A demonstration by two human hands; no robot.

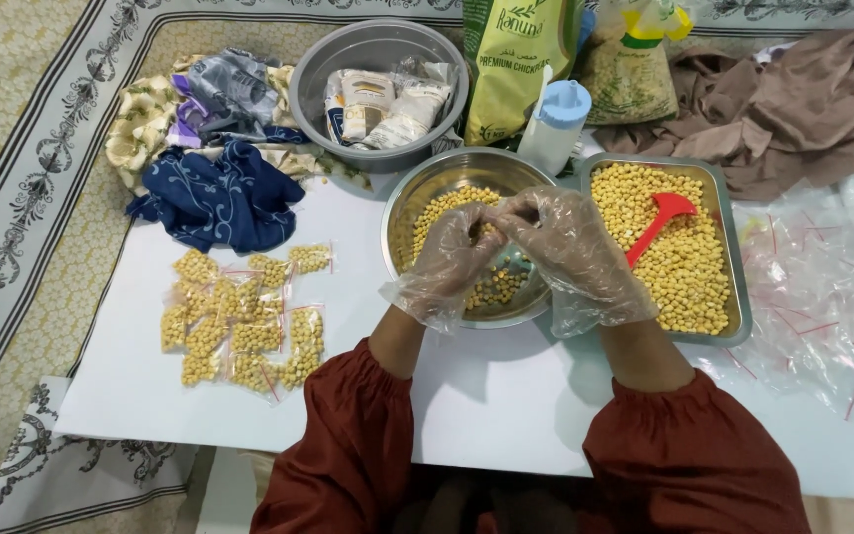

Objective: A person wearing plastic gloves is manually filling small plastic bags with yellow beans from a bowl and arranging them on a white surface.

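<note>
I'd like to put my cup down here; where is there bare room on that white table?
Bare white table lies near the edge, between the filled little bags and the sleeves, below the round steel bowl. The right side is crowded with empty clear bags; the back with cloths, grey basin and tray.

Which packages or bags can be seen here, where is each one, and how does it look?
Green bag: top centre, tall, green with pale print.
Clear bag: right of it, holds yellowish grain, yellow top.
White packets: in the grey bowl, top centre.
Small filled bags: left on the white board, clear, full of chickpeas.
Empty bags: right side, clear with red strips.
</note>
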